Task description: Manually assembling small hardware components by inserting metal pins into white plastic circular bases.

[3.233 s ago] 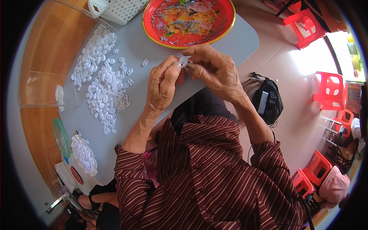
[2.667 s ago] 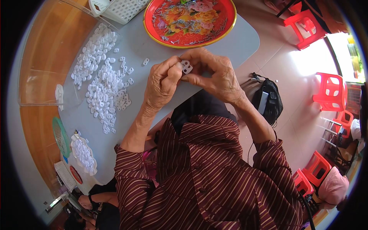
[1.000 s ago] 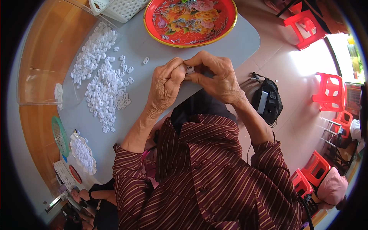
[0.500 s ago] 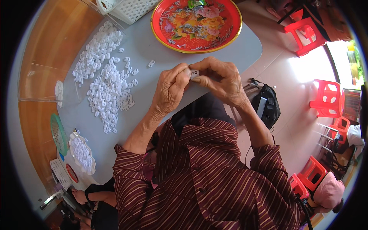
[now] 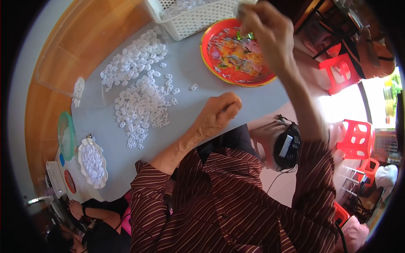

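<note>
My left hand (image 5: pixel 217 111) is closed in a loose fist above the table's near edge; whatever it holds, if anything, is hidden. My right hand (image 5: pixel 270 36) is stretched far forward over the red round tray (image 5: pixel 206 55), near the right end of the white basket (image 5: pixel 190 27). Its fingers are bent together and blurred, with a small greyish thing at the tips that I cannot make out. On the tray lie many small silvery pins and a green wrapper. White two-holed plastic pieces (image 5: pixel 141 105) are heaped left of my hands, and a single white piece (image 5: pixel 194 87) lies apart.
A second heap of white oval pieces (image 5: pixel 135 59) lies farther back on the grey table (image 5: pixel 185 63). At the left stand a scalloped dish (image 5: pixel 93 164) of white pieces and a green sieve (image 5: pixel 66 135). Another person's arm (image 5: pixel 101 214) shows lower left. Red stools (image 5: pixel 354 137) stand right.
My hands were together around a white two-holed piece. They have parted: my right hand has swung forward over the tray toward the basket, while my left stays near the table edge, now curled closed.
</note>
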Available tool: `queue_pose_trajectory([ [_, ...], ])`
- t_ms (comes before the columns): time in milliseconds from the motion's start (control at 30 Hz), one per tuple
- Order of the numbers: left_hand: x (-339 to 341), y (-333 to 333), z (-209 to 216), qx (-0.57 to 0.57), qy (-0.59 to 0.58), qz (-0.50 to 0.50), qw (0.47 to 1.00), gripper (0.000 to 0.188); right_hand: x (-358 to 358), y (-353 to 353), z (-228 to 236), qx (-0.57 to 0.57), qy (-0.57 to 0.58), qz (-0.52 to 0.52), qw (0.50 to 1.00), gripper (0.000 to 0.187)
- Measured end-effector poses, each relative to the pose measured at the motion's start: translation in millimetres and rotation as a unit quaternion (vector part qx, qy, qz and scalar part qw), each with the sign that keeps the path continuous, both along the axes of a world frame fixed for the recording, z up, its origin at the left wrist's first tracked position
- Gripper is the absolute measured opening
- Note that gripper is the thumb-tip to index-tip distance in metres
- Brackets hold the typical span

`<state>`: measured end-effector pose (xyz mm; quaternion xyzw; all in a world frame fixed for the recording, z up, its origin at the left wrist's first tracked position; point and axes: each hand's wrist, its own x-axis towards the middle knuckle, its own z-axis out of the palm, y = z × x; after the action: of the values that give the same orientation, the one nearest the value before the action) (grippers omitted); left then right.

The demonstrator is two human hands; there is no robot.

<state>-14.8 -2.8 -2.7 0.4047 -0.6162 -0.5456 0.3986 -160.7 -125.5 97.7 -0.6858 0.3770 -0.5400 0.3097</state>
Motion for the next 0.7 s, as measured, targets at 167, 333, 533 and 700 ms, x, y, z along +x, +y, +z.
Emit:
queue_pose_trajectory([
  [167, -6.8, -3.0, 7.2, 0.007, 0.016, -0.023, 1.000, 0.018, 17.9, -83.2, -12.8, -0.147, 0.160, -0.105, 0.970, 0.022],
  [333, -3.7, -0.6, 18.7, 0.001, -0.026, 0.005, 1.000, 0.017, 56.3, -15.6, -42.9, -0.100, 0.194, 0.182, 0.959, 0.011],
  [533, -5.2, -4.0, 1.1, -0.015, 0.022, -0.007, 1.000, 0.014, 68.5, 16.3, -61.9, -0.115, 0.410, 0.257, 0.868, 0.011],
  [700, -7.6, -1.7, -8.5, -0.079, 0.047, 0.003, 0.996, 0.017, 76.8, 28.6, -53.4, -0.159, 0.468, 0.252, 0.832, 0.004],
])
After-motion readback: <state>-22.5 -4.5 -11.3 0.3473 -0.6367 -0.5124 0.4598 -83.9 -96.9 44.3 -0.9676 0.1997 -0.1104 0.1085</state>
